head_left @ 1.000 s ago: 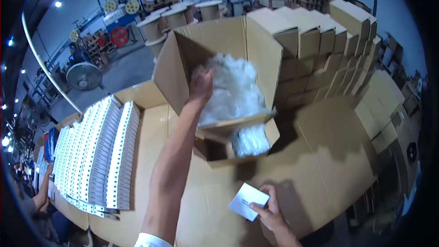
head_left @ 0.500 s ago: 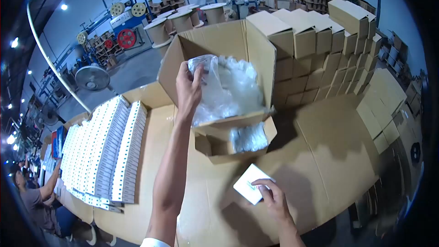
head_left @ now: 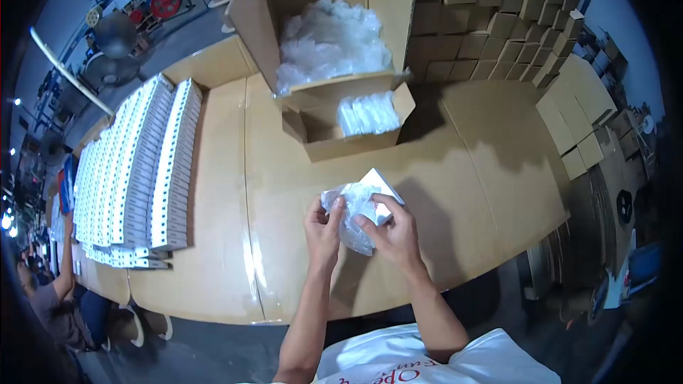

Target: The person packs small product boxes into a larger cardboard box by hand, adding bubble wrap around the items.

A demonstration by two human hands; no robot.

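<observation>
My left hand [head_left: 325, 227] pinches a clear plastic bag [head_left: 356, 233] at its left side. In my right hand [head_left: 391, 231] is a small white box [head_left: 382, 186], held against the bag, its lower part hidden by the fingers and plastic. Both hands are together above the cardboard-covered table. Beyond them stands a small open carton [head_left: 348, 148] with several plastic-wrapped items [head_left: 368, 114] in its right part. Behind it, a large open carton [head_left: 388, 7] holds a heap of clear bags [head_left: 331, 35].
Rows of white boxes [head_left: 124, 171] stand on the left of the table [head_left: 299, 284]. Brown cartons [head_left: 491, 28] are stacked at the back right, with flatter cardboard pieces [head_left: 576, 117] at the right edge. A co-worker [head_left: 60, 306] is at the far left.
My left hand has come down from the large carton with a clear bag. My right hand has brought the white box to it. The view has tilted downward.
</observation>
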